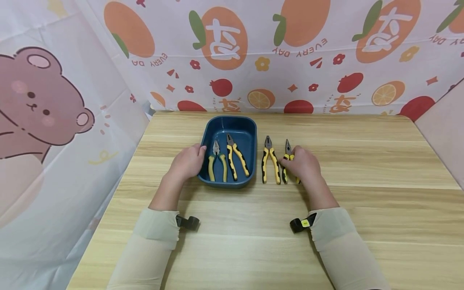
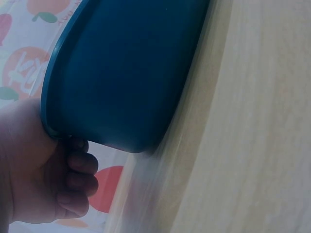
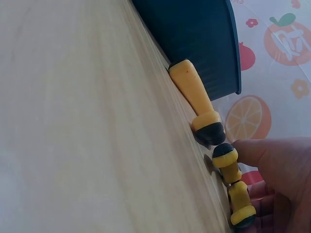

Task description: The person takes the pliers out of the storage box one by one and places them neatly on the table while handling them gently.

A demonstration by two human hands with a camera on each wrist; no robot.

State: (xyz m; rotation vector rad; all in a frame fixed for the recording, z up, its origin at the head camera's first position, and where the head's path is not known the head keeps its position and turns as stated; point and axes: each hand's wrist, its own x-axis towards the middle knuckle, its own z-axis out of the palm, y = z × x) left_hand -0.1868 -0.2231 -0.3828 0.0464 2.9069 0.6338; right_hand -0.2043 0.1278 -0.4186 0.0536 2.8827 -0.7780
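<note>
In the head view a blue bin (image 1: 227, 185) holds two pairs of pliers, one with green-yellow handles (image 1: 211, 168) and one with black-yellow handles (image 1: 241, 158). The left hand (image 1: 188, 162) grips the bin's left rim, thumb on top, fingers curled beneath the edge in the left wrist view. Right of the bin, combination pliers (image 1: 264, 161) lie on the table. Beside them the right hand (image 1: 306, 163) pinches the handles of long-nose pliers (image 1: 288, 147), whose jaws point away. The right wrist view shows these handles (image 3: 240, 199) between thumb and fingers, near the table surface.
The wooden table (image 1: 232, 241) runs under both forearms. Behind it hangs a white cloth (image 1: 319, 76) printed with fruit, and a bear-printed cloth (image 1: 47, 108) hangs at the left. A black wrist camera (image 1: 189, 222) sits at the left sleeve, another (image 1: 299, 224) at the right.
</note>
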